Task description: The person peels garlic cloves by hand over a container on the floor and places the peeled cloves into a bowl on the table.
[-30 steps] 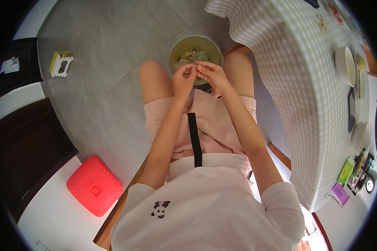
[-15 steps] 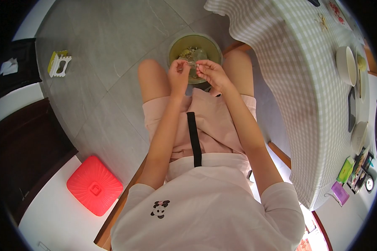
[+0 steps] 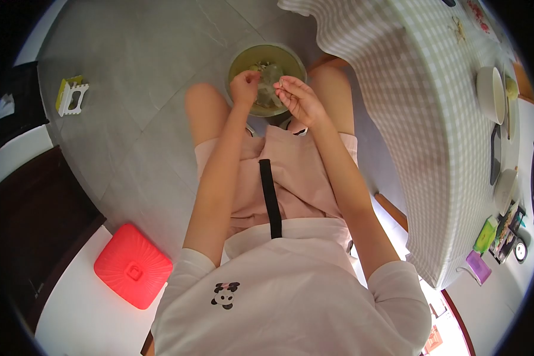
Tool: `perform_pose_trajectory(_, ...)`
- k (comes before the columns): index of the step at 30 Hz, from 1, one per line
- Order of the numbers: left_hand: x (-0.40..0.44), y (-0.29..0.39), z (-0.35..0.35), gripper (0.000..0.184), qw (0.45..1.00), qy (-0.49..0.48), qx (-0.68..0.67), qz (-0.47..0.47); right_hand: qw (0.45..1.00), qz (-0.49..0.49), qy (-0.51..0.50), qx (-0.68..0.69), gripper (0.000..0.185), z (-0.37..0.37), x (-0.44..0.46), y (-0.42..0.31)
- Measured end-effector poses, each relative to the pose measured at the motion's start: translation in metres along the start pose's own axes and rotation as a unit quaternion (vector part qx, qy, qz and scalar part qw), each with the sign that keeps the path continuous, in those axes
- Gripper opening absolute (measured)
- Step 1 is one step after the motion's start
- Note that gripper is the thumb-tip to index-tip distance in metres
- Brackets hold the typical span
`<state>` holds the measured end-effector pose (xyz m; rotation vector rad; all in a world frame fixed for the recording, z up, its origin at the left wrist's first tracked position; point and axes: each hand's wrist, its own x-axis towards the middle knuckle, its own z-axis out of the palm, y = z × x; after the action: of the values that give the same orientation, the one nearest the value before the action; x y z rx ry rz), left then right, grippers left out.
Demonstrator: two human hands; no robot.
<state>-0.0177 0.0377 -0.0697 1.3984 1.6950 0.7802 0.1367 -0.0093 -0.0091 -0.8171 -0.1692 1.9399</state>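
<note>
Between my knees on the floor stands a round olive-green bin [image 3: 296, 62] with food scraps and a clear plastic piece inside. My left hand [image 3: 245, 88] is over the bin's left part, its fingers pressed together; what they hold, if anything, is too small to tell. Over the bin's right edge, my right hand [image 3: 298, 99] pinches something tiny and pale between thumb and forefinger, its other fingers curled. The two hands are apart.
A table with a checked cloth [image 3: 421, 118] runs along the right, bearing a white bowl [image 3: 489, 95], another bowl and a dark phone-like object. A red lid [image 3: 133, 267] lies lower left. A small yellow-and-white stool [image 3: 73, 96] stands at upper left.
My hands, close together at first, have moved apart; the left went left and up over the bin. The whole view has shifted slightly.
</note>
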Motion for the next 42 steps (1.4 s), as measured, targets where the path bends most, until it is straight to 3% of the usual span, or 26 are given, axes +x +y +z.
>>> perform_pose_trajectory(5,-0.006,0.012,0.001,0.016,0.987,-0.049,-0.150,-0.018,0.998,-0.030,0.034,-0.036,0.021,0.005,0.001,0.000)
perform_pose_trajectory(7,-0.023,0.050,-0.014,0.014,0.912,-0.094,-0.378,-0.127,0.990,-0.083,0.040,-0.107,0.019,0.006,0.002,0.002)
perform_pose_trajectory(10,-0.047,0.073,-0.027,0.015,0.897,-0.125,-0.388,-0.170,0.977,-0.125,0.051,-0.166,0.018,0.005,0.006,0.007)
perform_pose_trajectory(13,-0.055,0.067,-0.025,0.017,0.901,-0.100,-0.391,-0.156,0.966,-0.134,0.045,-0.218,0.017,0.007,0.006,0.007)
perform_pose_trajectory(20,-0.056,0.062,-0.023,0.015,0.890,-0.101,-0.426,-0.128,0.968,-0.146,0.050,-0.199,0.017,0.008,0.006,0.010)
perform_pose_trajectory(26,-0.059,0.059,-0.020,0.012,0.920,-0.067,-0.380,-0.067,0.967,-0.134,0.052,-0.213,0.017,0.006,0.005,0.013)
perform_pose_trajectory(28,-0.059,0.055,-0.017,0.012,0.949,-0.047,-0.311,0.002,0.966,-0.137,0.050,-0.214,0.017,0.006,0.005,0.014)
perform_pose_trajectory(31,-0.061,0.056,-0.015,0.011,0.965,-0.011,-0.259,0.035,0.963,-0.138,0.061,-0.222,0.016,0.007,0.003,0.015)
perform_pose_trajectory(42,-0.065,0.057,-0.016,0.010,0.966,0.022,-0.256,0.024,0.981,-0.096,0.037,-0.167,0.018,0.006,0.004,0.015)
